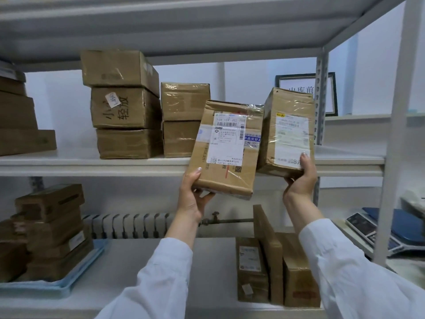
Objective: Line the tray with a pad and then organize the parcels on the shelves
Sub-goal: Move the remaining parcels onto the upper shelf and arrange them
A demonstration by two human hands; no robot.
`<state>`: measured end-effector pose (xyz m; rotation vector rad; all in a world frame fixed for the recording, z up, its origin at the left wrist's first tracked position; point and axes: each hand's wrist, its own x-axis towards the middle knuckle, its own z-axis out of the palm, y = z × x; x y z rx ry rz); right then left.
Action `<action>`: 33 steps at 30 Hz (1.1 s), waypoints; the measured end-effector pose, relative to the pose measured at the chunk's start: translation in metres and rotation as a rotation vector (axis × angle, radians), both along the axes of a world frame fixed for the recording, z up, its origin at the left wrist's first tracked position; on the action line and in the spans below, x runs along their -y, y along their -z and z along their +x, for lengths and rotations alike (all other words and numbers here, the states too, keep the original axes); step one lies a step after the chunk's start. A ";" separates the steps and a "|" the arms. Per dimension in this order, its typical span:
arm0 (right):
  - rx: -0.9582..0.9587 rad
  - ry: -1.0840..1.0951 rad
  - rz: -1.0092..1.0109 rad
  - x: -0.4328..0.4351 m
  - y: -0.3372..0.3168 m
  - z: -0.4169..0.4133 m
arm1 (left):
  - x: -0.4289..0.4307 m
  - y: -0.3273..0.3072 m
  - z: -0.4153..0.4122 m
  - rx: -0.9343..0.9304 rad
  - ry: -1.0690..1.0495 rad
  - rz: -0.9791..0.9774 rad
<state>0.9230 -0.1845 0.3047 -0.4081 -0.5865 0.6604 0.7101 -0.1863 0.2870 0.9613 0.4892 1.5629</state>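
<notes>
The middle shelf (92,162) carries stacks of brown boxes (126,107), with bare board only at its right end. Two taped cardboard parcels are raised before that shelf's front edge. The left parcel (227,148), flat with a white barcode label, tilts across the edge, and the taller right parcel (287,132), glossy with tape, sits level with it. The left hand (193,194) grips the first by its lower corner. The right hand (301,178) clasps the second's bottom. Held so low on slick tape, either could tip and slip free.

A: What is held up before the middle shelf (69,162)?
B: A labelled parcel (226,148) is gripped from below by the left hand (192,195); a second parcel (287,132), just right, by the right hand (300,178).
</notes>
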 end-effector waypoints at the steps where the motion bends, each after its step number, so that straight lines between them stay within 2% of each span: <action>1: -0.011 0.008 0.002 -0.001 0.001 0.000 | -0.002 0.001 0.000 0.002 0.005 0.008; 8: -0.053 0.007 0.072 -0.007 -0.009 0.006 | -0.010 -0.010 0.006 -0.001 0.008 0.060; 23: 0.092 -0.066 0.039 -0.010 -0.030 0.028 | -0.013 -0.011 0.041 0.029 -0.135 -0.052; 29: 0.016 -0.028 0.012 0.003 -0.036 0.043 | -0.013 -0.016 0.064 0.038 -0.172 -0.075; 33: -0.043 -0.018 0.102 0.013 -0.048 0.059 | -0.013 -0.023 0.075 0.042 -0.196 -0.114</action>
